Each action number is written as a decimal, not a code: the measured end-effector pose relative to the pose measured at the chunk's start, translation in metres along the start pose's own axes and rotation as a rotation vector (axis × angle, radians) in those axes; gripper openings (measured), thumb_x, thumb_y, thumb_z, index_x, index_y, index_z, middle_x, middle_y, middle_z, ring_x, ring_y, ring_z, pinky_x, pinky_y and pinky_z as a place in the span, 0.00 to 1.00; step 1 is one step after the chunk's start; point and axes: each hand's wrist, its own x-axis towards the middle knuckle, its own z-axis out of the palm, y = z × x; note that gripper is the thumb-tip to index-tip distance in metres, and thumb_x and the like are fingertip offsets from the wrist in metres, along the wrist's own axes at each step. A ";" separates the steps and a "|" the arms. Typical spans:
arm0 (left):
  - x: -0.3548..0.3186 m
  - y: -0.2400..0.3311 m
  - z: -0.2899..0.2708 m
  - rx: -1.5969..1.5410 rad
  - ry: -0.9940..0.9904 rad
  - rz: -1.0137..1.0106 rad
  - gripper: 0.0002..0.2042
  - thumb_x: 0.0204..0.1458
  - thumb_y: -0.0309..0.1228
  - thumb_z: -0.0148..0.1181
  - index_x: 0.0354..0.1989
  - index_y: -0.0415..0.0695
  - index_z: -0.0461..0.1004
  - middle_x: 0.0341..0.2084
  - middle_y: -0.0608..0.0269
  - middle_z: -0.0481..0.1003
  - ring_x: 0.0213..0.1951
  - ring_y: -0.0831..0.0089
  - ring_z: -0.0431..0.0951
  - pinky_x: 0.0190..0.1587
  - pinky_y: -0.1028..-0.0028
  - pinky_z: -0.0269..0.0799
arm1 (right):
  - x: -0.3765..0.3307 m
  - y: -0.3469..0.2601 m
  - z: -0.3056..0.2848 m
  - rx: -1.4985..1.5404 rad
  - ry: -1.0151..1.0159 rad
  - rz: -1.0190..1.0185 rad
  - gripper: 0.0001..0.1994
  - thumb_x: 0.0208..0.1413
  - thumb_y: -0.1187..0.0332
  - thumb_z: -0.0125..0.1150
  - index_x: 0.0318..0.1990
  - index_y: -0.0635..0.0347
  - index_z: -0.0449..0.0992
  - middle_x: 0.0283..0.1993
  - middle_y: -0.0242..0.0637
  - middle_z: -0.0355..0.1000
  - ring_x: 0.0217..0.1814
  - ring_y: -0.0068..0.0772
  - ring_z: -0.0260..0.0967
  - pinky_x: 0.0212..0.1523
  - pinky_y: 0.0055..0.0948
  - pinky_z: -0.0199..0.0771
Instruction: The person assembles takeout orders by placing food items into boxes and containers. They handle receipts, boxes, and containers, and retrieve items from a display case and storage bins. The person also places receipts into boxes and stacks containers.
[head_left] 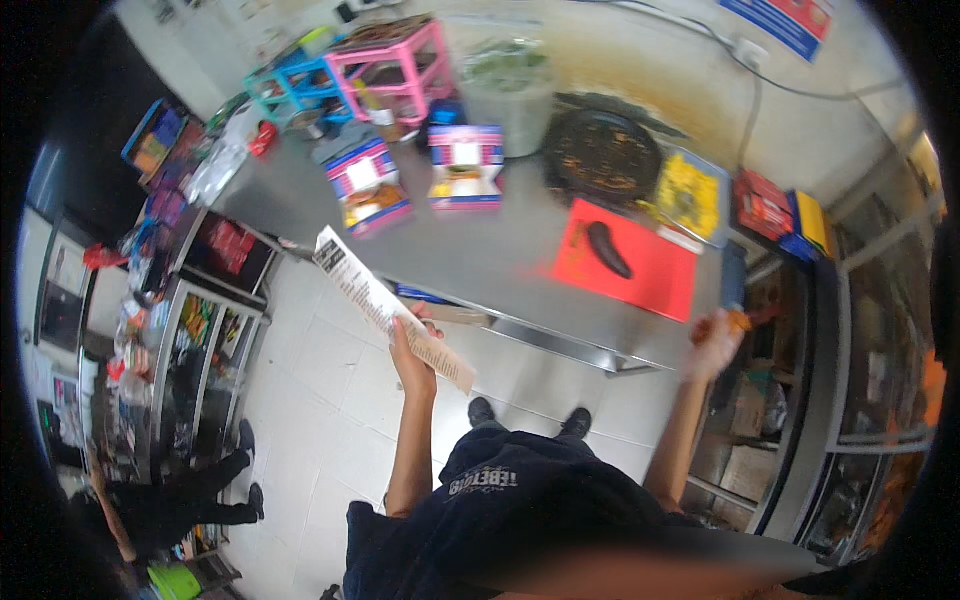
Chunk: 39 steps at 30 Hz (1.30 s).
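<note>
A long printed paper slip (368, 300) is pinched between the fingers and thumb of my left hand (413, 358), in front of the steel table's edge. My right hand (712, 348), which seems to wear a thin clear glove, is blurred at the table's right end. Its fingers are closed on an orange-brown piece of food (738, 322), whose kind I cannot make out. Nearest to that hand on the table is a red cutting board (655, 275) with a dark, long curved thing (608, 250) lying on it. Two open food boxes (375, 190) (467, 168) with food inside stand farther back.
The steel table (440, 245) also bears a round dark pan (603, 155), a tray of yellow pieces (690, 195), a large clear tub (505, 95) and a pink rack (390, 65). Shelves (760, 400) stand close on the right. Another person (165, 515) is at the far left.
</note>
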 end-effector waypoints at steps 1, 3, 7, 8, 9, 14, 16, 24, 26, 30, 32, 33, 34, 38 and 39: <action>0.008 0.011 -0.028 -0.001 0.043 0.010 0.27 0.62 0.51 0.41 0.51 0.35 0.68 0.34 0.61 0.71 0.30 0.76 0.68 0.36 0.74 0.69 | -0.028 0.025 0.056 0.075 -0.122 0.009 0.15 0.55 0.62 0.62 0.47 0.52 0.67 0.24 0.24 0.65 0.21 0.15 0.62 0.18 0.18 0.60; 0.016 0.035 -0.084 0.001 0.141 0.044 0.27 0.62 0.51 0.42 0.51 0.35 0.67 0.35 0.61 0.70 0.31 0.76 0.68 0.37 0.74 0.69 | -0.068 0.061 0.157 0.189 -0.344 0.114 0.18 0.54 0.65 0.63 0.51 0.53 0.67 0.28 0.27 0.68 0.24 0.19 0.66 0.22 0.20 0.66; 0.020 0.093 -0.186 0.070 0.365 0.176 0.27 0.61 0.51 0.44 0.52 0.35 0.67 0.35 0.62 0.70 0.31 0.76 0.68 0.37 0.74 0.68 | -0.117 0.110 0.317 0.293 -0.644 0.302 0.17 0.53 0.71 0.62 0.50 0.57 0.68 0.31 0.28 0.69 0.26 0.21 0.67 0.25 0.22 0.68; 0.021 0.105 -0.206 0.041 0.416 0.207 0.27 0.61 0.51 0.44 0.52 0.35 0.67 0.35 0.63 0.70 0.31 0.76 0.68 0.37 0.74 0.68 | -0.119 0.120 0.347 0.197 -0.644 0.283 0.17 0.52 0.71 0.62 0.49 0.57 0.68 0.31 0.28 0.69 0.27 0.21 0.67 0.25 0.23 0.68; 0.023 0.117 -0.225 0.031 0.485 0.231 0.28 0.61 0.52 0.44 0.53 0.36 0.66 0.35 0.64 0.69 0.32 0.77 0.68 0.37 0.74 0.67 | -0.123 0.132 0.377 0.126 -0.703 0.237 0.16 0.51 0.72 0.62 0.48 0.57 0.69 0.31 0.28 0.69 0.27 0.21 0.67 0.26 0.23 0.69; 0.035 0.146 -0.285 0.048 0.684 0.395 0.28 0.62 0.52 0.42 0.55 0.37 0.65 0.36 0.64 0.68 0.32 0.77 0.66 0.39 0.75 0.65 | -0.113 0.179 0.473 -0.138 -0.737 0.267 0.19 0.49 0.69 0.68 0.47 0.61 0.70 0.33 0.30 0.71 0.30 0.21 0.68 0.32 0.25 0.70; 0.048 0.148 -0.297 0.046 0.752 0.409 0.27 0.62 0.52 0.42 0.55 0.37 0.64 0.37 0.64 0.68 0.32 0.78 0.66 0.39 0.75 0.64 | -0.108 0.191 0.490 -0.227 -0.770 0.142 0.17 0.50 0.72 0.63 0.49 0.61 0.71 0.36 0.32 0.73 0.32 0.25 0.71 0.32 0.29 0.72; 0.169 0.155 -0.308 0.075 0.791 0.340 0.27 0.62 0.52 0.43 0.54 0.39 0.65 0.37 0.65 0.68 0.33 0.77 0.67 0.39 0.75 0.65 | -0.089 0.212 0.506 -1.037 -0.685 -0.259 0.27 0.49 0.52 0.62 0.54 0.57 0.70 0.46 0.54 0.73 0.48 0.56 0.72 0.44 0.48 0.70; 0.220 0.163 -0.305 0.084 0.722 0.288 0.27 0.61 0.52 0.44 0.54 0.39 0.65 0.37 0.65 0.68 0.33 0.77 0.67 0.39 0.75 0.65 | -0.083 0.223 0.504 -1.104 -0.646 -0.194 0.27 0.51 0.53 0.61 0.56 0.56 0.69 0.47 0.54 0.73 0.50 0.55 0.71 0.46 0.47 0.70; 0.330 0.176 -0.289 0.163 0.541 0.179 0.27 0.60 0.54 0.45 0.55 0.41 0.65 0.38 0.64 0.68 0.33 0.76 0.67 0.39 0.74 0.67 | -0.076 0.246 0.517 -1.373 -0.550 -0.093 0.25 0.53 0.54 0.60 0.57 0.51 0.69 0.47 0.50 0.74 0.49 0.54 0.71 0.49 0.46 0.69; 0.381 0.180 -0.281 0.151 0.458 0.133 0.27 0.60 0.54 0.45 0.55 0.42 0.65 0.38 0.63 0.69 0.33 0.75 0.68 0.39 0.73 0.69 | -0.079 0.249 0.525 -1.369 -0.485 -0.118 0.23 0.54 0.56 0.59 0.56 0.51 0.69 0.47 0.49 0.74 0.50 0.52 0.71 0.49 0.46 0.70; 0.405 0.179 -0.277 0.146 0.425 0.089 0.28 0.60 0.54 0.45 0.55 0.40 0.65 0.38 0.62 0.70 0.32 0.74 0.69 0.39 0.72 0.71 | -0.082 0.248 0.529 -1.393 -0.461 -0.105 0.22 0.54 0.57 0.58 0.56 0.51 0.69 0.46 0.48 0.74 0.51 0.51 0.71 0.49 0.45 0.70; 0.427 0.176 -0.274 0.123 0.370 0.061 0.29 0.60 0.54 0.45 0.54 0.39 0.66 0.37 0.61 0.71 0.32 0.72 0.71 0.40 0.71 0.72 | -0.087 0.244 0.534 -1.356 -0.441 -0.072 0.20 0.55 0.57 0.58 0.54 0.51 0.70 0.46 0.47 0.74 0.51 0.50 0.71 0.48 0.44 0.71; 0.512 0.147 -0.282 0.318 0.174 -0.156 0.28 0.59 0.50 0.50 0.51 0.31 0.67 0.37 0.52 0.76 0.33 0.66 0.78 0.40 0.69 0.76 | -0.118 0.217 0.569 -1.447 -0.255 -0.182 0.13 0.58 0.61 0.54 0.47 0.56 0.74 0.43 0.46 0.74 0.48 0.46 0.73 0.45 0.41 0.72; 0.531 0.135 -0.286 0.333 0.127 -0.206 0.26 0.59 0.46 0.52 0.49 0.30 0.68 0.36 0.50 0.77 0.34 0.65 0.79 0.38 0.69 0.76 | -0.132 0.212 0.584 -1.366 -0.253 -0.403 0.13 0.59 0.61 0.53 0.45 0.58 0.76 0.45 0.48 0.74 0.48 0.50 0.72 0.47 0.43 0.71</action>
